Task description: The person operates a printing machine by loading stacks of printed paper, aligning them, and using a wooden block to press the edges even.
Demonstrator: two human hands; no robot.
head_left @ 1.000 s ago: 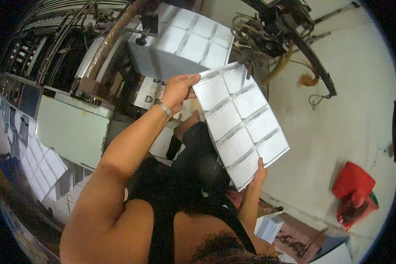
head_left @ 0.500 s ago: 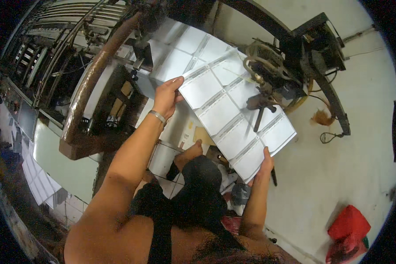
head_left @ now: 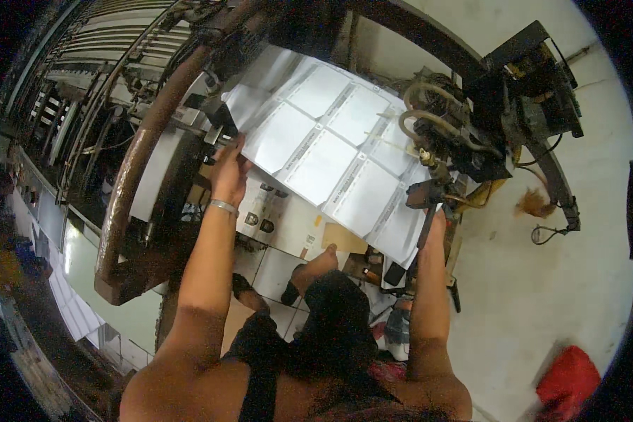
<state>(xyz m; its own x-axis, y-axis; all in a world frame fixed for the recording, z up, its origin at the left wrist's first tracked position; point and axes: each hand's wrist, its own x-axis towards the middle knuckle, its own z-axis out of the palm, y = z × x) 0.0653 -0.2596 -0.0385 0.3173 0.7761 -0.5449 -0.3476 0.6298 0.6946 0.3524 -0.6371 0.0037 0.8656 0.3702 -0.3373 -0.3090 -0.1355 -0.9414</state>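
printed paper [head_left: 320,151]: spans between your hands
left grip [head_left: 231,172]: clamped on its left edge
right grip [head_left: 437,228]: beside its right end; partly hidden, closure cannot be told

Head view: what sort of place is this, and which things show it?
Probably a printing workshop: large sheets printed with a repeated layout, a black mechanism with hoses, and open machinery.
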